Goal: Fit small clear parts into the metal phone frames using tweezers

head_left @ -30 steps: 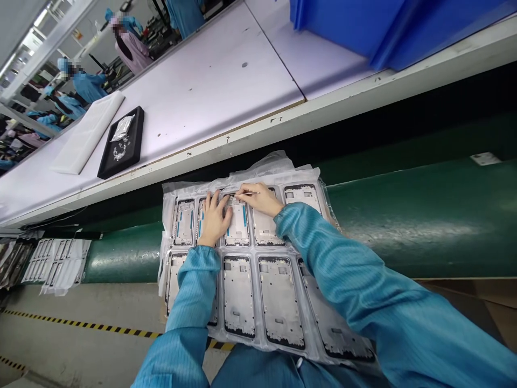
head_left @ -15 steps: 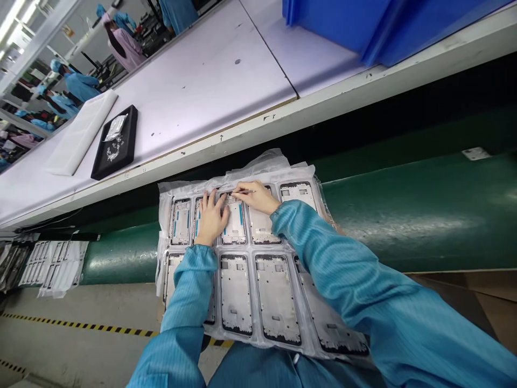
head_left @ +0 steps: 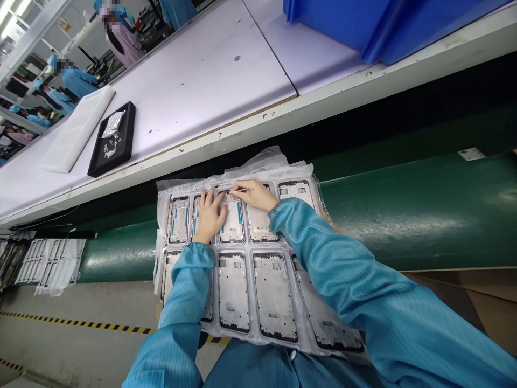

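Left hand: the left hand (head_left: 209,215) lies flat, fingers spread narrow, on the upper row of the clear plastic tray (head_left: 163,237). Its fingertips sit beside the top of the worked phone frame (head_left: 231,222).
Right hand: the right hand (head_left: 253,195) is pinched shut on a thin metal tool (head_left: 241,189). The tool tip touches the top edge of that same frame.
Tray edges: the tray's far edge lies close under the bench lip (head_left: 283,116), with loose plastic wrap (head_left: 262,160) bunched there. Its right side rests on the green conveyor (head_left: 404,215), and its near edge is hidden by the blue sleeves.
Open room: the conveyor is bare to the right of the tray. The floor (head_left: 81,350) to the left carries striped tape (head_left: 81,325).
Tray contents: two rows of metal phone frames, each in its own pocket. Some upper ones show blue strips.
Bench: the bench (head_left: 202,91) top is pale and runs past the tray on both sides.
Black tray: the black tray (head_left: 123,143) sits at the bench's near edge, well apart from the hands. It holds a small silvery bag (head_left: 112,124) and scattered small parts (head_left: 110,149).
White slab: the white slab (head_left: 76,132) lies just beside the black tray.
Blue bin: the blue bin (head_left: 363,21) stands at the far right; its inside is not visible.
Second tray: the second tray (head_left: 48,264) of frames lies at the far left by the conveyor.
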The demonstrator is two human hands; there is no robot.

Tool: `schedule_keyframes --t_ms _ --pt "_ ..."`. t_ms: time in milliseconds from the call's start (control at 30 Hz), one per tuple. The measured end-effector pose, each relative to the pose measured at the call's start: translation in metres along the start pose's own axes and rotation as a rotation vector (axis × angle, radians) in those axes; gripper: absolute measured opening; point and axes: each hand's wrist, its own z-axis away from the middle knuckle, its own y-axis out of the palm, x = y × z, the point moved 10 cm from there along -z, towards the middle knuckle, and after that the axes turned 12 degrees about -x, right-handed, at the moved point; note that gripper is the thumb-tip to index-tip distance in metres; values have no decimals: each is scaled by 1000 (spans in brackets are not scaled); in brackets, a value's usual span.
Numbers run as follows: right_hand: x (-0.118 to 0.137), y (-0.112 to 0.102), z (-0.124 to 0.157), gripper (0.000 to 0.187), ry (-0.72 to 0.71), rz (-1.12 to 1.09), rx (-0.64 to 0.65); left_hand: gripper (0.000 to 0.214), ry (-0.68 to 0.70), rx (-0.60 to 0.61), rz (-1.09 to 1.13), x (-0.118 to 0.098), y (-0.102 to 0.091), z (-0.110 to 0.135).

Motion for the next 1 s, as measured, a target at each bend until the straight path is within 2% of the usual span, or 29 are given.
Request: schedule_keyframes --t_ms 267,733,1000 --pt "6 3 1 20 -68 30 38 45 19 -7 -40 -4 -1 0" --pt "-4 -8 1 20 38 -12 -73 47 25 35 -119 -11 2 -4" --pt "-7 -2 -1 17 32 20 -68 47 28 39 -158 -13 1 -7"
